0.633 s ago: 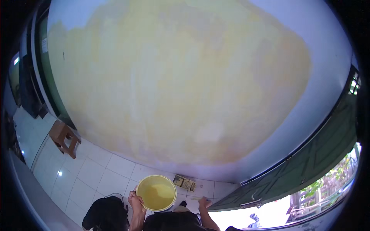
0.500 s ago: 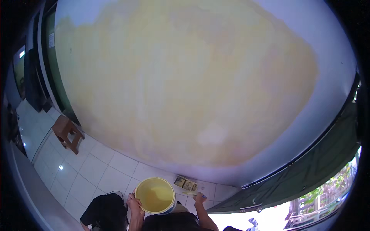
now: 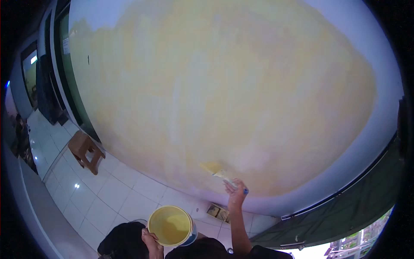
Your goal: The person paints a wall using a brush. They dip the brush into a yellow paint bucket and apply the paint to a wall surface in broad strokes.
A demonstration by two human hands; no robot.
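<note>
My left hand (image 3: 149, 237) grips the rim of a bucket (image 3: 166, 214), yellow inside and partly blue outside, held at waist height with yellow paint in it. My right hand (image 3: 236, 193) is closed round the handle of a paintbrush (image 3: 221, 174). The brush's yellow-coated bristles are at the low part of the wall (image 3: 185, 99), and seem to touch it. Streaky yellow paint covers most of this wall; paler patches show through, and its outer margins are whitish.
A brown plastic stool (image 3: 86, 151) stands on white floor tiles (image 3: 125, 190) at the left. A small divided tray (image 3: 218, 213) lies by the wall's foot. A dark green gate (image 3: 345, 207) runs along the right. A black shape (image 3: 123, 239) sits left of the bucket.
My right hand has raised the paintbrush from low beside the tray up to the wall. The bucket stays in my left hand. The whole view has shifted slightly.
</note>
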